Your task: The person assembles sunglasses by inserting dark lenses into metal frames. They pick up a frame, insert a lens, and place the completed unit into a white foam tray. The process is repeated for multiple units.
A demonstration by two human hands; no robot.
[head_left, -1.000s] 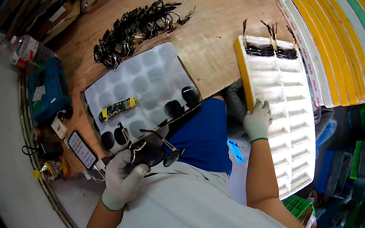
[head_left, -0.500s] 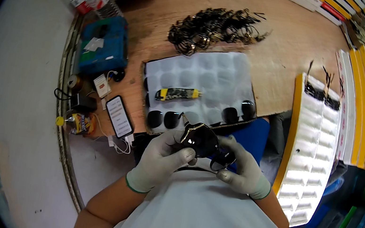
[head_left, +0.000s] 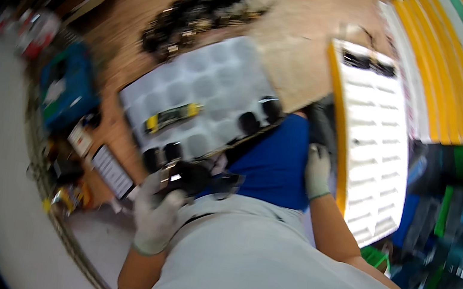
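My left hand, in a white glove, grips a small black part with thin leads close to my body. My right hand, also gloved, hangs beside the yellow-edged white tray; it holds nothing that I can see, and blur hides its fingers. In front of me lies a white moulded tray with round pockets; a few black parts and a yellow-and-black tool lie in it. The picture is blurred by head motion.
A heap of black wired parts lies on the wooden table behind the tray. A blue box and a phone-like device sit at the left. Yellow and white tray stacks line the right side. A blue cloth covers my lap.
My right hand has let go of the black part and moved right, to the yellow-edged tray. My left hand keeps the part. The view has swung.
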